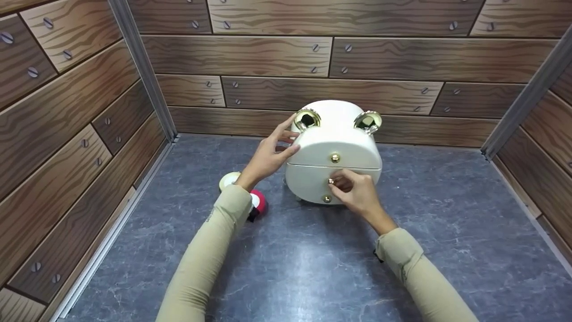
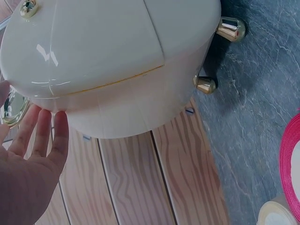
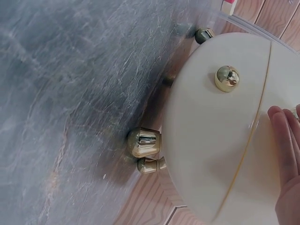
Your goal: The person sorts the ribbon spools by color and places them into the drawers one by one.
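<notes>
A glossy white rounded box (image 1: pixel 333 134) stands on short gold feet (image 3: pixel 144 142), with two shiny gold ears (image 1: pixel 368 120) on top. Seams divide its front, and gold knobs (image 1: pixel 335 158) run down the middle of it. Thumb and fingertips of my right hand (image 1: pixel 359 192) pinch the middle knob (image 1: pixel 330 181); in the right wrist view those fingers mostly hide it. On the box's left side, below the left ear (image 1: pixel 308 119), rests my left hand (image 1: pixel 268 156), its fingers extended and spread.
Left of the box lie a pink-rimmed roll (image 1: pixel 259 200) with a white centre and a cream roll (image 1: pixel 228 180), both partly behind my left forearm. Wood-patterned walls (image 1: pixel 277 56) enclose the dark blue marbled floor (image 1: pixel 286 277) at the back and sides.
</notes>
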`<state>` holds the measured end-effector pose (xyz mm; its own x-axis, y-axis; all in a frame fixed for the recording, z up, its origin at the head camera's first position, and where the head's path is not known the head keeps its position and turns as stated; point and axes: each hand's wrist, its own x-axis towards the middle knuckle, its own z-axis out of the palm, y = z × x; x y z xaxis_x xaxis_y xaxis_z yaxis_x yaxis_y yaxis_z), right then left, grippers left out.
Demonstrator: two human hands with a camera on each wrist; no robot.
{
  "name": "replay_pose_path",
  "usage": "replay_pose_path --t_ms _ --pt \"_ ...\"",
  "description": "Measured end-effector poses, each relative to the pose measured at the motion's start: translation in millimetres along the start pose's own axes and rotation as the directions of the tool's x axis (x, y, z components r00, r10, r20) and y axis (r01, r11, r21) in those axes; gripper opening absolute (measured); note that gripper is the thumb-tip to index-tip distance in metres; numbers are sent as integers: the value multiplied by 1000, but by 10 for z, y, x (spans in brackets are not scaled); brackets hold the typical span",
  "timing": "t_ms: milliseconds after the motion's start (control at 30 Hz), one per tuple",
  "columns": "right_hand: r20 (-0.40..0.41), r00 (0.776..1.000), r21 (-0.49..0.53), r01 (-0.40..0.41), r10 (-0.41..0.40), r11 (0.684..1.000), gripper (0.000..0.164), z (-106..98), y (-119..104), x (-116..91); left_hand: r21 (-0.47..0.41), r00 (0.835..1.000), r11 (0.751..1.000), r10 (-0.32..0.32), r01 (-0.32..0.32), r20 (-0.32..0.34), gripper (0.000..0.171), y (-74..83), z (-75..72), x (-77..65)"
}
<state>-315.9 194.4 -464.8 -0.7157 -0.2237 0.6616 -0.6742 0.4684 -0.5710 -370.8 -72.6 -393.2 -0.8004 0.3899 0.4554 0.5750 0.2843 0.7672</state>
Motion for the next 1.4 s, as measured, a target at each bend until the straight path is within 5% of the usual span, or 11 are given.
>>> replay_pose_path --t_ms 1400 --pt "37 997 0 73 -73 997 19 -105 -193 -234 -6 1000 1000 -10 10 0 73 9 8 2"
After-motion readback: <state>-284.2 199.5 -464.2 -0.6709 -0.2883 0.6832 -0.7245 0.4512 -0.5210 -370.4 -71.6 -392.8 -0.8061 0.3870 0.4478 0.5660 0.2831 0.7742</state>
